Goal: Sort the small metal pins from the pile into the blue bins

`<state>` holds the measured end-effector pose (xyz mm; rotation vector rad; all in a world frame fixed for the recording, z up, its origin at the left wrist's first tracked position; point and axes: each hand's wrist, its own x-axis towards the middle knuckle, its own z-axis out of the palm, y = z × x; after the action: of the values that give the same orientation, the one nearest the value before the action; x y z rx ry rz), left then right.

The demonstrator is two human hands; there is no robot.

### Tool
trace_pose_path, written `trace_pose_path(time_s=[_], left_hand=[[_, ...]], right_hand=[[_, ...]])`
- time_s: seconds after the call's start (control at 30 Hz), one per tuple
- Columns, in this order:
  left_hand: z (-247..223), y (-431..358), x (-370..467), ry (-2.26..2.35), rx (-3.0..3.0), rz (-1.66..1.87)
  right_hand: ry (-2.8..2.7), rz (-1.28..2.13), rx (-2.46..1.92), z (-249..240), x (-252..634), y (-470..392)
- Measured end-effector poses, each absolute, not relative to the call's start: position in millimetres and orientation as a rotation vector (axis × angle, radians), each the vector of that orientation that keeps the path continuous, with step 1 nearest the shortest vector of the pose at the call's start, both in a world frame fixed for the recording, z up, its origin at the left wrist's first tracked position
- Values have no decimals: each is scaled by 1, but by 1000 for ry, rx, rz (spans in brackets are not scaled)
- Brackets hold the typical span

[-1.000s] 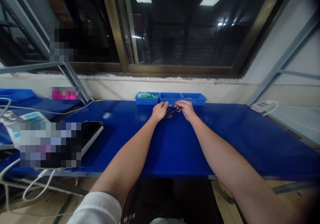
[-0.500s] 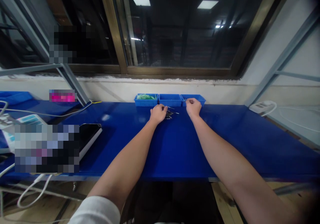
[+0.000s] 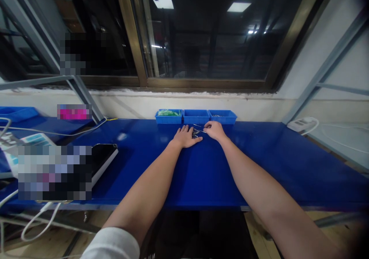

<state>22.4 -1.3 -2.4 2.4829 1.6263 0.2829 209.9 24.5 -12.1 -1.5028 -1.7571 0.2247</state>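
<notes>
A small pile of thin metal rods (image 3: 196, 132), some dark and some shiny, lies on the blue table. My left hand (image 3: 185, 137) rests flat at the pile's left side, fingers spread and thumb stretched along its near edge, partly hiding it. From the right, my right hand (image 3: 214, 130) reaches in with its fingertips pinched at the end of one thin metal rod (image 3: 202, 131). Behind the hands stand three blue bins in a row: the left bin (image 3: 168, 121) holds green-and-white packaging, the middle bin (image 3: 196, 120) shows little inside, and the right bin (image 3: 226, 120) contains small metal pieces.
The blue table (image 3: 201, 174) runs below a window. A dark device with a pale edge (image 3: 107, 159), partly blurred out, sits at the left beside white cables (image 3: 37, 222). A white power strip (image 3: 302, 123) lies at the right by a grey metal frame (image 3: 305, 86).
My right hand has come from over the right bin back left and nearer, to the pile. My left hand's fingers have gone from curled to spread flat.
</notes>
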Motion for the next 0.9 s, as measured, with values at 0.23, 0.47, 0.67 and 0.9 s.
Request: trace_pose_path(time_s=[0.23,0.47,0.67,0.9], left_hand=[[-4,1,28,1638,2455,260],[-3,4,31,1626,2504,628],[3,2,30,1532,2599,734],[8,-1,29,1500,2658,751]], right_hand=[[-1904,129,-1536,-23,204,27],[-1799,97,-1328,-7,197,21],[-1806,116,-1232,-1,185,14],[-1624,592,-1135,-10,180,19]])
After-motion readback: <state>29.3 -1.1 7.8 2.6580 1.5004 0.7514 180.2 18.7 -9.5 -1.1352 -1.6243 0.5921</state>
